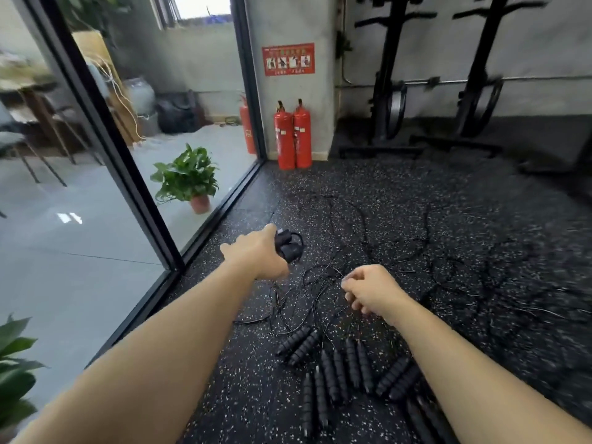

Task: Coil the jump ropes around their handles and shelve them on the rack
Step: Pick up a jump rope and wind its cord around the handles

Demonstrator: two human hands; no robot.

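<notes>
The left hand [259, 254] is extended forward above the floor [499, 200]. Its fingers are curled round a pair of black handles [286, 249], which are held together side by side. A loop of thin black cord curves round the far end of the held pair.

The right hand [371, 291] is held lower and to the right, apart from the left hand. Its fingers [351, 297] are curled inward, and a thin cord [320, 273] is pinched at the fingertips. The cord is blurred, and its full course cannot be traced.

A tangle of ropes [368, 225] is spread over the speckled floor beyond and beside both hands. Nearer the camera, the loose handles [339, 363] lie on the floor in pairs, between the two forearms.

Two black racks [387, 91] stand against the back wall, at upper right, well apart from the hands. Whether anything is stored on them cannot be told.

Two fire extinguishers [293, 136] stand at the foot of a pillar. A potted plant [189, 177] stands behind the glass wall [96, 174] at left.
</notes>
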